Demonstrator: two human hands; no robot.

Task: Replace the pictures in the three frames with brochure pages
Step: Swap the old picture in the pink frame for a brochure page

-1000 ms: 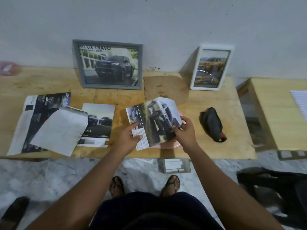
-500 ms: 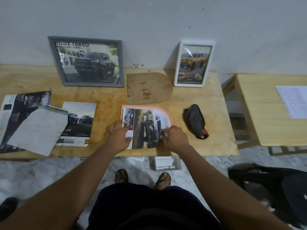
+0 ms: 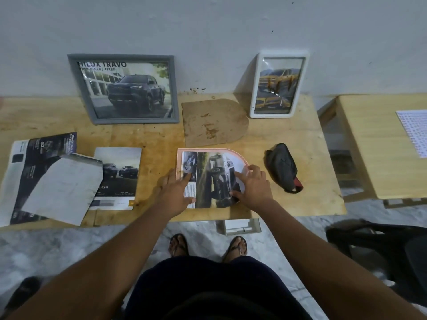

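Note:
A pink arch-shaped frame lies flat at the table's front edge with a cut brochure page of a white truck laid inside it. My left hand presses flat on the page's left side. Fingers spread, my right hand presses the page's rounded right side. The frame's brown arch-shaped backing board rests just behind. A grey frame with a dark truck page and a white frame with a yellow truck page lean on the wall.
Brochure pages and a loose sheet lie at the left of the wooden table. A black pouch sits to the right of the pink frame. A second table with a printed sheet stands at the right.
The page was held up curled in both hands; now it lies flat inside the pink frame with both hands pressing it down. The backing board is now uncovered.

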